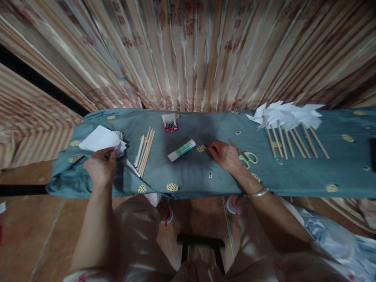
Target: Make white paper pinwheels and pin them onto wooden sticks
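Note:
My left hand (100, 166) is curled over the near edge of a stack of white paper sheets (101, 140) at the left end of a narrow table under a teal cloth (188, 176); its fingers pinch a sheet. My right hand (225, 155) rests on the cloth near the middle, fingers curled, close to a pair of yellow-handled scissors (248, 157). What it holds, if anything, is hidden. Between the hands lie a bundle of wooden sticks (145, 151) and a glue stick (181, 150).
A small red box (169, 122) stands at the back of the cloth. Several finished white paper pinwheels on sticks (289, 121) lie at the right. A striped curtain (188, 51) hangs behind. A black stool (201, 244) stands on the floor between my knees.

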The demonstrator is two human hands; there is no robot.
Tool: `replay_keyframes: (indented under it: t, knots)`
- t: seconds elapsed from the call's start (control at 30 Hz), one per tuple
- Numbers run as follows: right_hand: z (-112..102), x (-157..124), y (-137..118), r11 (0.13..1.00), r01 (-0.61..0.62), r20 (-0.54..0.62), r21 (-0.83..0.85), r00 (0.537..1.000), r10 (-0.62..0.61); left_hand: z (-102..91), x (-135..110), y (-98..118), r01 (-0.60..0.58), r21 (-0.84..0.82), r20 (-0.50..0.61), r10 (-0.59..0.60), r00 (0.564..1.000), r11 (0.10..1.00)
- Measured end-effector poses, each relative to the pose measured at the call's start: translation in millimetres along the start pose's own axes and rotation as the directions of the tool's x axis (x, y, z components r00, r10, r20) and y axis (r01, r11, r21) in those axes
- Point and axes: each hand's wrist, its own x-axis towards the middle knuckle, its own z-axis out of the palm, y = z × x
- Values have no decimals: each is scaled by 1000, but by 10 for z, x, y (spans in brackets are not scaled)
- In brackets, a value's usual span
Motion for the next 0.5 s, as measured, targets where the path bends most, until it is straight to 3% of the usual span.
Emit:
replay_keyframes:
  t: [0.27,0.5]
  knots:
    - [6,0,9,1000,10,-16,1,1000,-10,-5,-55,-45,-121,-11,35,122,992,993]
    - [9,-3,10,1000,7,-16,6,1000,-7,-32,-1,-18,-12,18,27,11,1000,1000]
